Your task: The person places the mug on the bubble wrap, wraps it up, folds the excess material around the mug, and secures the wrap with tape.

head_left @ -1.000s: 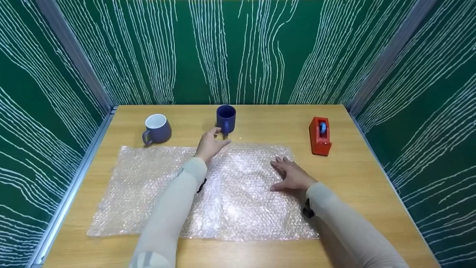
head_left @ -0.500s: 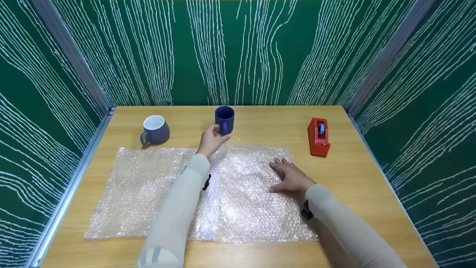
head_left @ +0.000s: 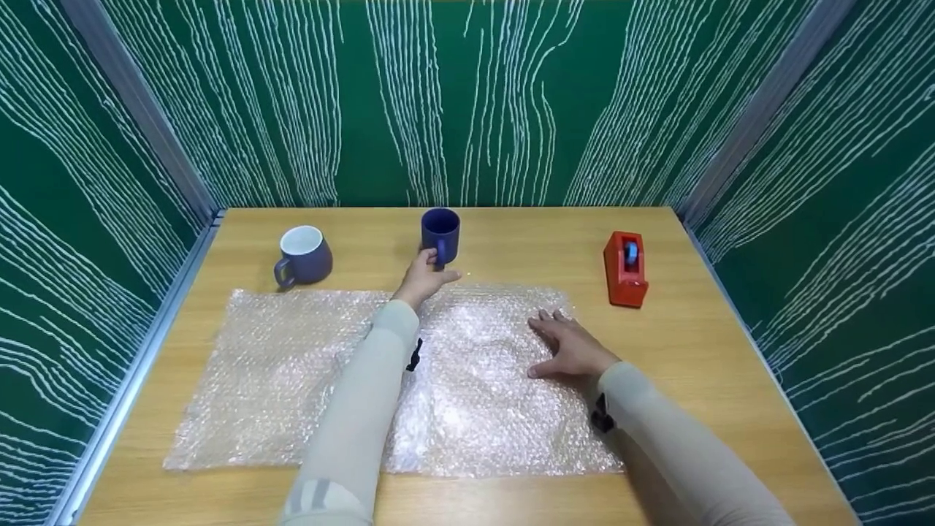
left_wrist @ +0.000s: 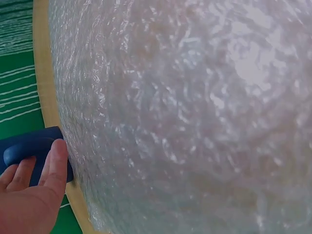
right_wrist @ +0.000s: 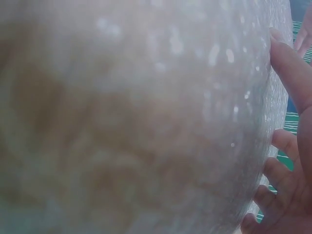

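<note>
A dark blue mug [head_left: 437, 225] stands upright near the back edge of the table, its handle toward me. My left hand [head_left: 422, 283] is at that handle, with fingertips beside or touching it and the thumb apart. In the left wrist view, the fingers [left_wrist: 57, 163] lie against or close to the mug [left_wrist: 36, 135]; exact contact is unclear. My right hand [head_left: 577, 347] rests on the right part of a bubble wrap sheet [head_left: 277, 372], fingers spread. The right wrist view shows that hand [right_wrist: 292, 180] at the bubble wrap [right_wrist: 170, 122].
A grey-blue mug [head_left: 310, 263] with a white inside stands at the back left. To the right is a red tape dispenser [head_left: 624, 281] with a blue roll [head_left: 631, 253]. Green panels with white lines enclose the wooden table [head_left: 701, 329] on three sides.
My left forearm has shifted to the right, and the left thumb has moved a little right of the blue mug's handle. The mugs and my right hand have stayed in place.
</note>
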A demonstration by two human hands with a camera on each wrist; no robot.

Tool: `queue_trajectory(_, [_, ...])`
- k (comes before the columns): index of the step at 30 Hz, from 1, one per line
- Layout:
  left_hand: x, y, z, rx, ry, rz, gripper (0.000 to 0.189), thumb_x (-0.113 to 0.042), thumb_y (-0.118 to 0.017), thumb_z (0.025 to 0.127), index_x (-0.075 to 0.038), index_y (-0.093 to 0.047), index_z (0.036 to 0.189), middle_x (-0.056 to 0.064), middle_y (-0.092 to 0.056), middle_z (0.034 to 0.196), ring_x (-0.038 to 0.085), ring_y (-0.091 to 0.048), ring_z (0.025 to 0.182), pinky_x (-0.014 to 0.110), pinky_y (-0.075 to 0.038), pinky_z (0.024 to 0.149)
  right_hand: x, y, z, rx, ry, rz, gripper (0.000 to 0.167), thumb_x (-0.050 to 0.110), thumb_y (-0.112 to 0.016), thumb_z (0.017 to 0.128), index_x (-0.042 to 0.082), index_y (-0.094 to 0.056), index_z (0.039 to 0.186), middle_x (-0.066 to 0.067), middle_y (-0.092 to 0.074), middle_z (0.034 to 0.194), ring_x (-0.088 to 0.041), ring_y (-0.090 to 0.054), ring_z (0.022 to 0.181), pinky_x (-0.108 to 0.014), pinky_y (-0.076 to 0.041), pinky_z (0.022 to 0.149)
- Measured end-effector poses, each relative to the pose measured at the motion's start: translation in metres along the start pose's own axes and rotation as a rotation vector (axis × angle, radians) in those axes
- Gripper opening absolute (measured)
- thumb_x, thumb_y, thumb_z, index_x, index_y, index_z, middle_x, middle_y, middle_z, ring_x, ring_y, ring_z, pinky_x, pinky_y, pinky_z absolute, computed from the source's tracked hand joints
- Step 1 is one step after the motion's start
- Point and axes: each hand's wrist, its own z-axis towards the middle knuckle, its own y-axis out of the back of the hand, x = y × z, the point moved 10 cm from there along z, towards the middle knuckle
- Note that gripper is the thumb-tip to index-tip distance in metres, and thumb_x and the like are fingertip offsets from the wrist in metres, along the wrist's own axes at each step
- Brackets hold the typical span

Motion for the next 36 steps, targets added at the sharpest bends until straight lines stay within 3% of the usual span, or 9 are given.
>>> queue_trajectory(3, [0.002,-0.003,-0.001,0.018,0.022,0.0,0.091,-0.022,-0.081,0.097,0.0,-0.029,0.168,0.024,-0.038,0.172,0.038,-0.036,0.162,0.049,-0.033,0.133,-0.001,-0.001,-0.001,-0.003,-0.009,0.004,0.109,0.051,-0.094,0.081,0.012,-0.041,0.168,-0.019,-0.023,0.179,-0.051,-0.012,0.166,-0.07,-0.008,0.134])
queue_trajectory(11, [0.011,-0.008,0.005,0.032,0.089,-0.181,0.085,-0.012,-0.079,0.098,-0.001,-0.03,0.166,0.023,-0.036,0.173,0.038,-0.042,0.158,0.056,-0.05,0.119,0.0,0.0,-0.001,-0.025,0.014,-0.008,0.108,0.05,-0.095,0.081,0.01,-0.043,0.166,-0.024,-0.029,0.176,-0.053,-0.017,0.165,-0.071,-0.013,0.134])
queue_trajectory(18, [0.01,-0.008,0.007,0.014,0.092,-0.193,0.076,-0.007,-0.075,0.1,0.001,-0.033,0.163,0.025,-0.044,0.166,0.038,-0.051,0.148,0.054,-0.054,0.113,-0.004,-0.002,-0.002,0.005,-0.03,0.017,0.109,0.051,-0.094,0.081,0.014,-0.041,0.168,-0.019,-0.024,0.179,-0.049,-0.013,0.167,-0.069,-0.01,0.135])
queue_trajectory(23, [0.011,-0.008,0.008,0.026,0.1,-0.21,0.075,-0.005,-0.072,0.101,0.0,-0.032,0.164,0.025,-0.04,0.167,0.036,-0.051,0.144,0.054,-0.054,0.112,-0.004,-0.002,-0.001,0.005,-0.039,0.016,0.11,0.054,-0.094,0.08,0.016,-0.041,0.168,-0.017,-0.024,0.18,-0.048,-0.013,0.167,-0.069,-0.01,0.135])
queue_trajectory(26, [0.012,-0.009,0.007,0.026,0.105,-0.219,0.071,-0.006,-0.071,0.101,0.0,-0.033,0.16,0.025,-0.04,0.165,0.032,-0.052,0.135,0.051,-0.054,0.109,-0.005,-0.003,0.0,0.005,-0.045,0.01,0.11,0.056,-0.094,0.08,0.018,-0.041,0.169,-0.016,-0.024,0.18,-0.048,-0.013,0.167,-0.07,-0.011,0.134])
queue_trajectory(30, [0.013,-0.01,0.006,0.009,0.094,-0.224,0.05,-0.004,-0.069,0.102,0.002,-0.042,0.144,0.02,-0.051,0.14,0.024,-0.054,0.11,0.044,-0.054,0.096,-0.006,-0.002,-0.002,-0.003,-0.034,0.01,0.11,0.054,-0.094,0.08,0.017,-0.041,0.169,-0.018,-0.025,0.179,-0.049,-0.013,0.167,-0.071,-0.011,0.134])
queue_trajectory(34, [0.012,-0.002,0.006,-0.058,0.052,-0.195,0.019,0.002,-0.066,0.102,0.0,-0.051,0.115,0.007,-0.053,0.104,0.018,-0.055,0.089,0.032,-0.053,0.078,-0.005,-0.003,-0.002,-0.01,-0.011,0.005,0.109,0.052,-0.094,0.081,0.014,-0.042,0.168,-0.019,-0.025,0.178,-0.05,-0.014,0.166,-0.07,-0.01,0.134])
queue_trajectory(36, [0.011,0.003,0.005,-0.087,0.029,-0.178,0.014,0.004,-0.065,0.101,-0.002,-0.053,0.103,0.003,-0.053,0.091,0.016,-0.055,0.081,0.027,-0.051,0.07,-0.003,-0.002,-0.001,-0.016,0.005,-0.006,0.108,0.051,-0.094,0.081,0.012,-0.043,0.167,-0.021,-0.027,0.178,-0.052,-0.015,0.166,-0.07,-0.011,0.134])
